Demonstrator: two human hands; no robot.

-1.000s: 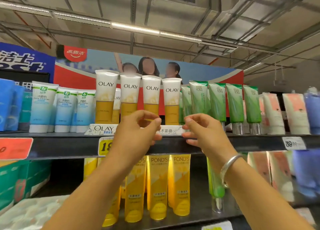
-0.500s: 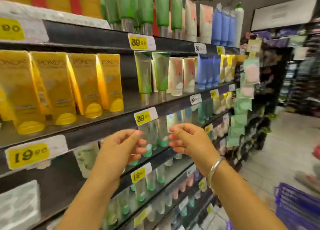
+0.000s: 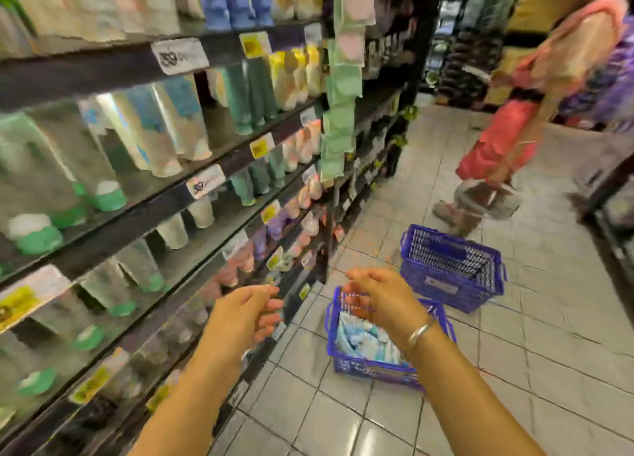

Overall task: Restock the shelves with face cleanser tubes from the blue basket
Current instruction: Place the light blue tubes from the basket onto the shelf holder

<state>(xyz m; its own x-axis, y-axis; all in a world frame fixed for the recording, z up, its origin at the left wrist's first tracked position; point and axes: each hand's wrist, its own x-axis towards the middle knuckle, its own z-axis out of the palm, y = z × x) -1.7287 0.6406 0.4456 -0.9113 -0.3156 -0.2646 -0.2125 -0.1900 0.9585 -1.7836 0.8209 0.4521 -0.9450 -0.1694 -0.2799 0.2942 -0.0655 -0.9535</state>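
Note:
A blue basket [image 3: 372,370] stands on the tiled floor by the foot of the shelves, with several pale blue and white cleanser tubes [image 3: 363,340] lying in it. My right hand [image 3: 380,299] hovers above the basket's far rim, fingers loosely curled, holding nothing. My left hand [image 3: 245,315] hangs to the left of it in front of the lower shelves, also empty with relaxed fingers. The shelves [image 3: 144,195] on the left carry rows of upright tubes. The view is motion-blurred.
A second blue basket [image 3: 449,268] stands further along the aisle; its contents are unclear. A person in a red skirt [image 3: 497,146] stands beyond it. Another shelf unit [image 3: 614,208] borders the aisle at right. Price tags line the shelf edges.
My view has swung from the top shelf's Olay tubes down and right to the floor and baskets. Both hands stayed empty and dropped with it, close together.

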